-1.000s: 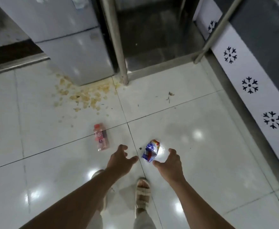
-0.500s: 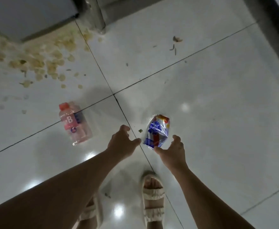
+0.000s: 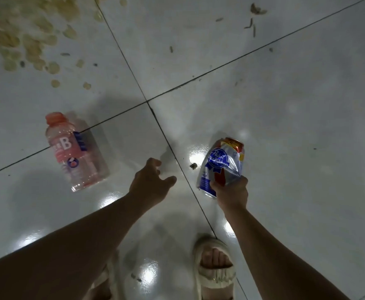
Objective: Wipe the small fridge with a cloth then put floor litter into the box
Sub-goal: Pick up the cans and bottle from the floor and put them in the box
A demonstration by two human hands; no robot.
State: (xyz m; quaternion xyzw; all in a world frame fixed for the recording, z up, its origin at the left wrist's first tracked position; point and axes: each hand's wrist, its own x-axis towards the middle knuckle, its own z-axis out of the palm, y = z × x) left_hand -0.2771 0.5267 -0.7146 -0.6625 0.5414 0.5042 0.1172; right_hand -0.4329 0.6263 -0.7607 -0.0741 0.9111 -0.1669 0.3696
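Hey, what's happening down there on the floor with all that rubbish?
A person is bending over a glossy white tiled floor, picking up litter. Their right hand grips the lower end of a crushed blue, white and red drink can. The left hand hangs open beside it, holding nothing. A clear plastic bottle with a pink cap and label lies on its side to the left, untouched. Yellowish crumbs are scattered at the upper left. No box is in view.
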